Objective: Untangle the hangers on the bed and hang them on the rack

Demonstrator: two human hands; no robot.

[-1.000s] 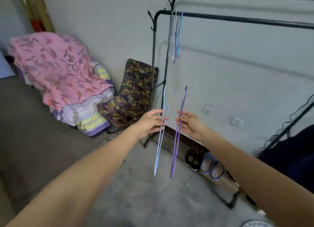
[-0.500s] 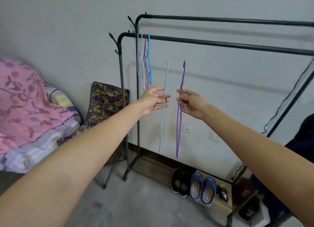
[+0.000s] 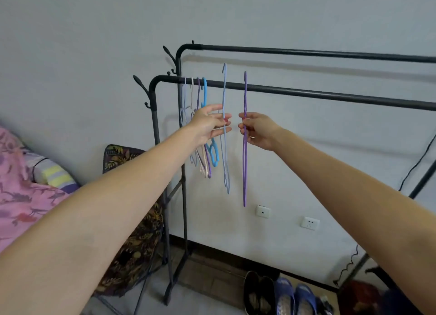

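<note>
Head view: left hand (image 3: 210,123) pinches blue hanger (image 3: 224,135), right hand (image 3: 258,130) purple hanger (image 3: 245,149), mid-neck; light, stiff plastic; rack (image 3: 306,93) at 12 o'clock.

A black rack (image 3: 306,93) with two rails stands on the floor (image 3: 212,300) by the wall, and four hangers (image 3: 204,126) hang at the near rail's left end. Slippers (image 3: 285,296) lie on the floor beneath it, beside a patterned folding chair (image 3: 132,244).

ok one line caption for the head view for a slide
Left hand holds a light blue hanger and right hand a purple hanger, both raised to the rack's front rail.
</note>
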